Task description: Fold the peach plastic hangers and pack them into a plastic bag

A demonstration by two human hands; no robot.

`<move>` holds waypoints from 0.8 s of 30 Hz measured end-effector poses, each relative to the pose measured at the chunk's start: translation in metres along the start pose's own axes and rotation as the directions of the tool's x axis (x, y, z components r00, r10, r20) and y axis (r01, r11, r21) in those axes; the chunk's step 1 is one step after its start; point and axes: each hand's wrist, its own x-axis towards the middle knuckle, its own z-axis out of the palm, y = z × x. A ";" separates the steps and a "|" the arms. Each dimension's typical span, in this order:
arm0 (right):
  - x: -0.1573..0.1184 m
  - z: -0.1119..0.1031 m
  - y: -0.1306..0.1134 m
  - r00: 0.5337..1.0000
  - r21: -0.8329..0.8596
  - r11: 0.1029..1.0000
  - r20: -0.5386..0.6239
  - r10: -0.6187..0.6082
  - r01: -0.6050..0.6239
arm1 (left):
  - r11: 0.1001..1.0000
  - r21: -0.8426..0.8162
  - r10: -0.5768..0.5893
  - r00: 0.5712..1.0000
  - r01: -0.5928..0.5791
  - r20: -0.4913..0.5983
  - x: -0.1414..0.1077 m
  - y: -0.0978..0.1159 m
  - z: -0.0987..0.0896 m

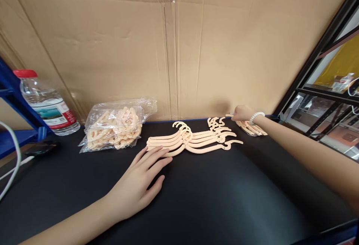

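Note:
Several cream plastic folding hangers [182, 144] lie overlapped in a row on the black tabletop [196, 196], their hooks toward the back. My left hand [143, 175] is open, fingers spread, with its fingertips at the left ends of the nearest hangers. At the back right, my right hand [243, 113] is closed, and the end of a cream hanger part [230, 115] sticks out from its fingers. Just below that hand is a pile of cream hanger parts [251, 128], partly hidden by the hand and wrist. Small S-shaped cream hooks [215, 122] lie behind the row's right side.
A clear plastic bag of cream hanger parts [114, 127] lies left of the row. Farther left stand a water bottle [50, 104] with a red cap and a white cable [17, 155]. Cardboard [120, 43] walls the back; a black shelf rack [322, 73] stands at right.

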 end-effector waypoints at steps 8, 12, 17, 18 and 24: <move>-0.089 -0.028 -0.070 0.914 0.784 0.524 -0.130 -0.385 0.333 | 0.944 -0.298 -0.177 0.979 0.141 -0.098 0.013 0.015 -0.007; -0.134 -0.006 -0.131 0.725 0.832 0.362 -0.069 -0.685 0.420 | 0.708 -0.607 -0.388 0.917 0.360 0.092 0.016 0.032 -0.009; -0.146 0.024 -0.172 0.638 0.795 0.290 -0.153 -0.755 0.533 | 0.359 -0.816 -0.478 0.840 0.453 0.256 0.014 0.038 -0.011; -0.145 0.027 -0.175 0.636 0.794 0.289 -0.154 -0.757 0.535 | 0.324 -0.830 -0.489 0.832 0.454 0.264 0.014 0.037 -0.011; -0.141 0.045 -0.175 0.677 0.811 0.324 -0.116 -0.727 0.487 | 0.252 -0.847 -0.485 0.819 0.468 0.308 0.012 0.033 -0.006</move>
